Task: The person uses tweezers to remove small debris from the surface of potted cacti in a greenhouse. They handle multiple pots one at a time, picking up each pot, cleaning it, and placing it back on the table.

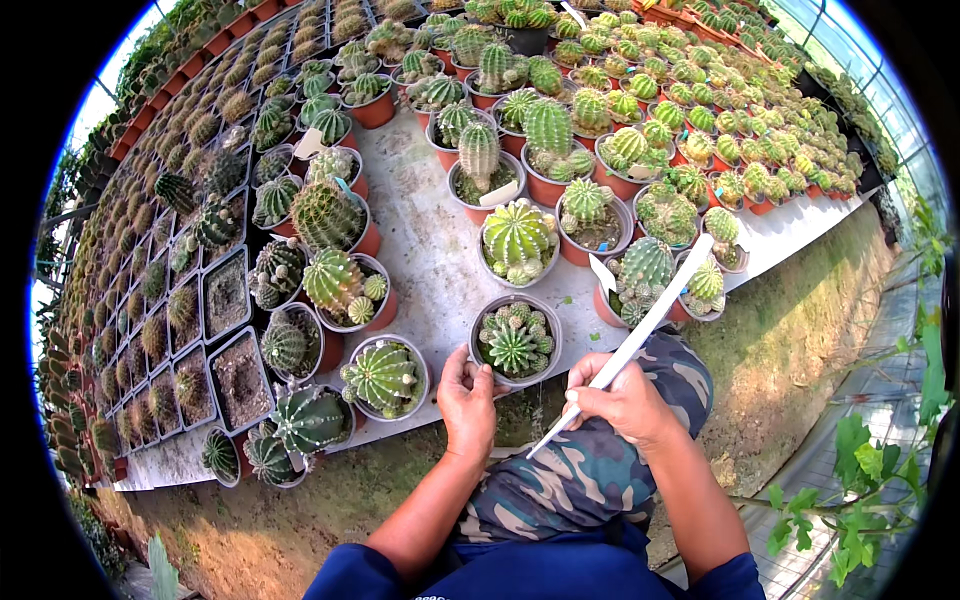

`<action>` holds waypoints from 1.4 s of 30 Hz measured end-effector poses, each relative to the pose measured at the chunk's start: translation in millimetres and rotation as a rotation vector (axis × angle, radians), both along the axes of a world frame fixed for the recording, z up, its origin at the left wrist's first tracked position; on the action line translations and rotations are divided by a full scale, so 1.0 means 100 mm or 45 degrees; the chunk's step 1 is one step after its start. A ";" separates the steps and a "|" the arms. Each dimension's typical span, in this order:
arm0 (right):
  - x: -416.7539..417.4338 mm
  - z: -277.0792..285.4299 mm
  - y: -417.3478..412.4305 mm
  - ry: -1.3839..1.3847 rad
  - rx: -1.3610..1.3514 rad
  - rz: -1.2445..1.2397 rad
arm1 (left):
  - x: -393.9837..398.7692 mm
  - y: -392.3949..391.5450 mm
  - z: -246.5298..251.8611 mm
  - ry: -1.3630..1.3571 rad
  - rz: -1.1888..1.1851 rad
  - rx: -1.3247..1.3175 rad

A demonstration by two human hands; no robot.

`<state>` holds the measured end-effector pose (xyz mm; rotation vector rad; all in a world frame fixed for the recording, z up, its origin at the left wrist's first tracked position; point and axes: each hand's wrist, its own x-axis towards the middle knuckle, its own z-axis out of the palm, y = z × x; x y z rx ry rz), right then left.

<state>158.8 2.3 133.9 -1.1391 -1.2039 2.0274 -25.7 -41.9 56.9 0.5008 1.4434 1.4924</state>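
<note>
My left hand (466, 405) pinches the near-left rim of a round plastic pot. In that pot sits a clustered cactus (513, 348), one larger ribbed head ringed by small offsets. My right hand (622, 397) grips a long, white, tapered tool (651, 321) around its lower part. The tool slants, its narrow tip down over my camouflage-clad knee and its wide end up to the right, apart from the held pot. Just left of my left hand stands another potted cactus (384, 377). A yellow-green ribbed cactus (519, 238) stands behind the held pot.
The pots stand on a pale tabletop (420, 225) whose front edge runs before me. Left are black square-celled trays (226, 291) of small cacti, two cells holding only soil. Many potted cacti (697, 120) crowd the right. A leafy plant (862, 465) reaches in at lower right.
</note>
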 end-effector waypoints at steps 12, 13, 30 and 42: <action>-0.09 -0.04 -0.11 -0.745 0.723 -0.035 | -0.02 -0.18 0.05 -0.307 -0.022 -0.115; -0.10 -0.04 -0.11 -0.750 0.775 -0.098 | -0.02 -0.23 0.05 -0.341 -0.005 -0.132; 0.01 -0.23 -0.14 -0.518 0.556 -0.356 | 0.14 -0.38 0.00 0.566 -0.715 0.007; 0.05 -0.08 -0.19 -0.152 0.415 -0.686 | 0.08 -0.32 -0.21 0.704 -0.465 -0.217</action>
